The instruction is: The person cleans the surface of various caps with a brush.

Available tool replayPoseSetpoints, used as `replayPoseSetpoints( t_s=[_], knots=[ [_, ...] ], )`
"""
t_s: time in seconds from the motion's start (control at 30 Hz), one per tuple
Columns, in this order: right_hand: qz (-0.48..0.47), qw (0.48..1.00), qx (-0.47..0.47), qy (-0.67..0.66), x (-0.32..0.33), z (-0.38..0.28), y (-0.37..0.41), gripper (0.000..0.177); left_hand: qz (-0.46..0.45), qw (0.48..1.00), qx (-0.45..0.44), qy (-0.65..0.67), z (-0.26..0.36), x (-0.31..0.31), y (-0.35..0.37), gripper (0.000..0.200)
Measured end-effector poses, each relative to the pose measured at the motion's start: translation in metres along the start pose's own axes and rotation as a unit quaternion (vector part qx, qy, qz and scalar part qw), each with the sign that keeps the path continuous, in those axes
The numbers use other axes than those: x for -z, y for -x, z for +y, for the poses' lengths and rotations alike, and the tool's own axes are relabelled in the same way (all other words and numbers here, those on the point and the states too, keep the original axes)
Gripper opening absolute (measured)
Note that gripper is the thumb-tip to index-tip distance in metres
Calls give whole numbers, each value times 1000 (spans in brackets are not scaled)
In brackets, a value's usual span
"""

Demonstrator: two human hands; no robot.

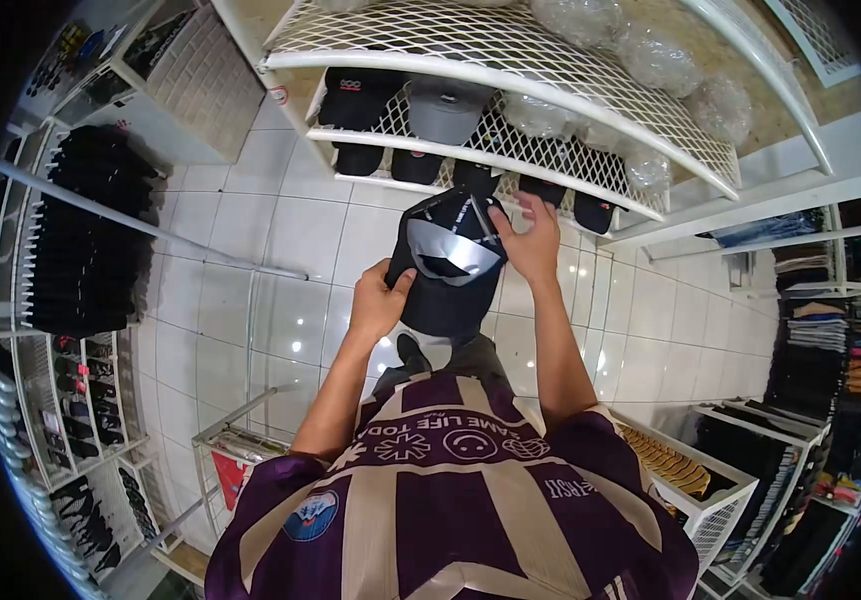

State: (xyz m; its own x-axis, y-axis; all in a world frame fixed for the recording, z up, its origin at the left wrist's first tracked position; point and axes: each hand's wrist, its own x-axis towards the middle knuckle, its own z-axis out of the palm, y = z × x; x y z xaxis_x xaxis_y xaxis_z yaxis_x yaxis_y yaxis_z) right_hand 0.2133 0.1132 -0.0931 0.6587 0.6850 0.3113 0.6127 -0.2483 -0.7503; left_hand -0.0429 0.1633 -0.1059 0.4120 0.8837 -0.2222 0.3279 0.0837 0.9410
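A black cap (440, 305) is held up in front of my body, over the tiled floor. Inside its crown lies a shiny silver-grey lining or insert (450, 254), with dark strips and small white lettering above it. My left hand (382, 302) grips the cap's left edge, thumb on top and fingers partly hidden behind. At the cap's upper right, my right hand (530, 235) has its thumb against the edge and its other fingers spread apart.
White mesh shelves (510, 65) ahead carry caps, among them a grey cap (447, 108), and clear plastic-wrapped items (658, 55). Black garments (90, 230) hang on the left. Folded clothes (818, 333) fill racks on the right. A metal rail (180, 232) crosses the left side.
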Motion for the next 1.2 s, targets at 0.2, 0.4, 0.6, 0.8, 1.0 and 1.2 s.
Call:
replayPoseSetpoints(
  t_s=[0.2,0.4,0.6,0.8,1.0,1.2],
  knots=[
    [36,995,62,66,-23,31,-88,51,22,998,-26,-51,14,-38,-42,23],
    [-86,938,55,332,-54,80,-179,80,40,998,-26,-30,30,-79,-67,23],
    [-31,905,149,397,-69,110,-214,75,50,999,-9,14,35,-103,-69,23],
    [-8,946,209,247,-67,147,-216,65,70,997,-23,16,24,-109,-68,25],
    [19,987,156,16,-1,67,-132,73,47,998,23,22,17,-95,-57,24],
    [35,988,140,-60,45,18,-24,72,34,999,30,-18,10,-70,-33,25]
  ],
)
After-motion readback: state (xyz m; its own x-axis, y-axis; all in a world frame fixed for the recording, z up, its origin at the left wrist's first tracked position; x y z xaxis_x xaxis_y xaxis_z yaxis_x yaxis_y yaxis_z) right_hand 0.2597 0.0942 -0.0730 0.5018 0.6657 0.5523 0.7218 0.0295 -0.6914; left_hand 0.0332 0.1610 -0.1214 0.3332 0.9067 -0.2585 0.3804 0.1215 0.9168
